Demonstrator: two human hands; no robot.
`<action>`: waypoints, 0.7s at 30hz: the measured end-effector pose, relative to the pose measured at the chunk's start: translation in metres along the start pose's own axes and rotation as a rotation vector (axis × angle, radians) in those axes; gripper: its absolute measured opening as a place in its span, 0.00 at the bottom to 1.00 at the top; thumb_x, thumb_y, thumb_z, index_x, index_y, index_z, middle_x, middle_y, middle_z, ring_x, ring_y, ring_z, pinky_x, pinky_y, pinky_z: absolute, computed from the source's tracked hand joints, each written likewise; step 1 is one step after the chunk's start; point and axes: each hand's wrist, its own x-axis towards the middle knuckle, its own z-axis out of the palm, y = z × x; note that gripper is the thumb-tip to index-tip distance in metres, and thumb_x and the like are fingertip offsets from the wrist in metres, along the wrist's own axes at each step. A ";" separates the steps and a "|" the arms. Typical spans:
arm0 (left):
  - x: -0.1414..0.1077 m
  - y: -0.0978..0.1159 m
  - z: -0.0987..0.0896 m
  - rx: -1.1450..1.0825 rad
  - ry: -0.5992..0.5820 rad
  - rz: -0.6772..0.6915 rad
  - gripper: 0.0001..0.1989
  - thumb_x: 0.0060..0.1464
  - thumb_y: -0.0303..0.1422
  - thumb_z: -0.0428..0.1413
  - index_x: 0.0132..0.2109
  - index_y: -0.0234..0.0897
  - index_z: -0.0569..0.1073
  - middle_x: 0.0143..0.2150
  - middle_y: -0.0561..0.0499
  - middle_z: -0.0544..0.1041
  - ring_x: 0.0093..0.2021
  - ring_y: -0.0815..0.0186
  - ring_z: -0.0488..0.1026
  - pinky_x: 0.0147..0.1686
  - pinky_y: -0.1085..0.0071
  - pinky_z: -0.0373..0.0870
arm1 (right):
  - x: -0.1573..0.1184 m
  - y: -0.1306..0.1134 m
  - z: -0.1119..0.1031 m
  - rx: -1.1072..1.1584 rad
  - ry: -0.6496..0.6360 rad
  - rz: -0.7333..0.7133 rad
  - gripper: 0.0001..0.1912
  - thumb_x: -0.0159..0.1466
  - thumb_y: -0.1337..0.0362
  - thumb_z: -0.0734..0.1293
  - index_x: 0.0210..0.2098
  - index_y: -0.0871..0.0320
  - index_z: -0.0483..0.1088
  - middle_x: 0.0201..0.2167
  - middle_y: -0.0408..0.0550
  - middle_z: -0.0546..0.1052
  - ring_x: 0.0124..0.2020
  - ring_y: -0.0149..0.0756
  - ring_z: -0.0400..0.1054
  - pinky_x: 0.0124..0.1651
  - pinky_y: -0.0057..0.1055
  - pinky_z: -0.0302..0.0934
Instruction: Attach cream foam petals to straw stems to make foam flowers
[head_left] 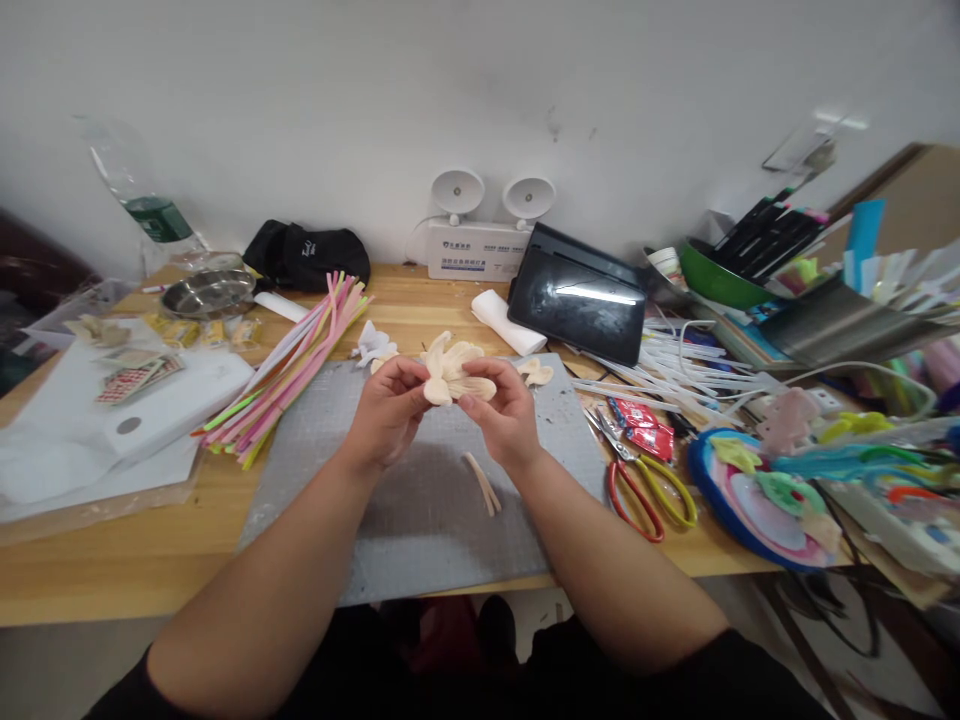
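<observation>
A cream-coloured flower (450, 370) with several rounded petals is held up between my two hands over a grey cutting mat (420, 530). My left hand (388, 412) pinches it from the left with thumb and fingers. On the other side, my right hand (506, 412) grips a petal at the lower right. Below, a few short cream strips (482, 484) lie on the mat. Behind my left hand sits a white petal piece (370, 345), and a cream petal piece (535, 373) lies beyond my right hand.
Scissors (637, 475) with red and yellow handles lie right of the mat, by red packets (643, 428). Pink and green pipe cleaners (289, 375) lie left. A black tablet (577, 300) leans against an emergency light (476, 250). A round blue-rimmed tray (701, 480) stands at right.
</observation>
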 end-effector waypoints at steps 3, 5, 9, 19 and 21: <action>0.000 0.000 0.000 -0.006 0.023 -0.003 0.11 0.36 0.27 0.62 0.28 0.36 0.68 0.23 0.57 0.71 0.24 0.75 0.69 0.24 0.79 0.67 | -0.001 0.000 0.001 -0.036 0.028 0.006 0.14 0.48 0.62 0.69 0.34 0.55 0.66 0.33 0.44 0.71 0.34 0.31 0.66 0.38 0.32 0.63; 0.001 -0.001 -0.001 -0.010 0.037 0.003 0.11 0.35 0.27 0.63 0.28 0.36 0.68 0.23 0.57 0.71 0.23 0.75 0.69 0.24 0.78 0.67 | -0.002 -0.001 0.001 -0.067 0.038 0.009 0.13 0.48 0.63 0.69 0.34 0.55 0.66 0.32 0.43 0.71 0.33 0.31 0.66 0.37 0.31 0.63; 0.002 -0.002 -0.002 -0.019 0.063 0.005 0.11 0.35 0.26 0.62 0.28 0.37 0.68 0.22 0.58 0.71 0.22 0.76 0.68 0.23 0.80 0.66 | -0.004 0.000 0.002 -0.159 0.017 -0.027 0.12 0.49 0.64 0.68 0.34 0.55 0.66 0.32 0.44 0.71 0.31 0.30 0.66 0.34 0.29 0.63; 0.006 -0.001 -0.008 -0.013 0.072 -0.025 0.11 0.34 0.26 0.63 0.28 0.37 0.69 0.21 0.58 0.71 0.20 0.76 0.68 0.21 0.80 0.66 | 0.003 -0.009 -0.010 -0.375 -0.124 -0.162 0.20 0.50 0.62 0.68 0.43 0.53 0.65 0.38 0.47 0.69 0.35 0.32 0.64 0.37 0.32 0.63; 0.007 -0.002 -0.009 -0.014 0.090 -0.004 0.11 0.33 0.27 0.63 0.27 0.37 0.69 0.22 0.58 0.71 0.22 0.75 0.69 0.22 0.79 0.67 | 0.002 -0.010 -0.008 -0.388 -0.102 -0.157 0.16 0.50 0.63 0.68 0.39 0.54 0.67 0.35 0.46 0.71 0.34 0.32 0.65 0.37 0.32 0.63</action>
